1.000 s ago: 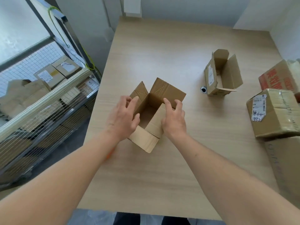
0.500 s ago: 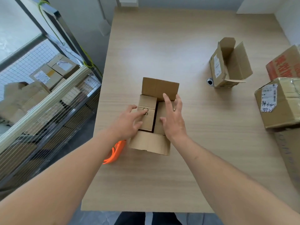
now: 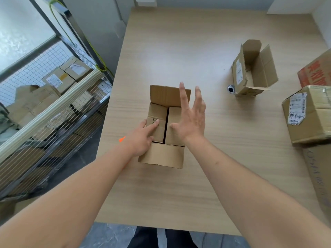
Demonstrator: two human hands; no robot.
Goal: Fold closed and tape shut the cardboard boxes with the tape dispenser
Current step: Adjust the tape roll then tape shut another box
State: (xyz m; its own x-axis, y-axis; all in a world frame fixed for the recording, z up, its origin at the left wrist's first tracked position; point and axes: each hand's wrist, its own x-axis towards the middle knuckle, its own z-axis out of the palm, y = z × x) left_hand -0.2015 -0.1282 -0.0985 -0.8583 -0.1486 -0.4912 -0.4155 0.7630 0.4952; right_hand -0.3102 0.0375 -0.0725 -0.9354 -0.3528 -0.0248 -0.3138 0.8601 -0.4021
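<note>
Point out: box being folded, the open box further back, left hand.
box being folded (image 3: 159, 155): head view, on its near outer flap, hanging open.
open box (image 3: 239, 72): head view, on its labelled side wall.
left hand (image 3: 143, 138): head view, on the back of the hand.

The pale wood surface (image 3: 206, 185) carried a small half-folded box (image 3: 162, 154) near its front. An open box (image 3: 250, 72) stood farther back, beside larger boxes (image 3: 311, 119) at the right edge.
</note>
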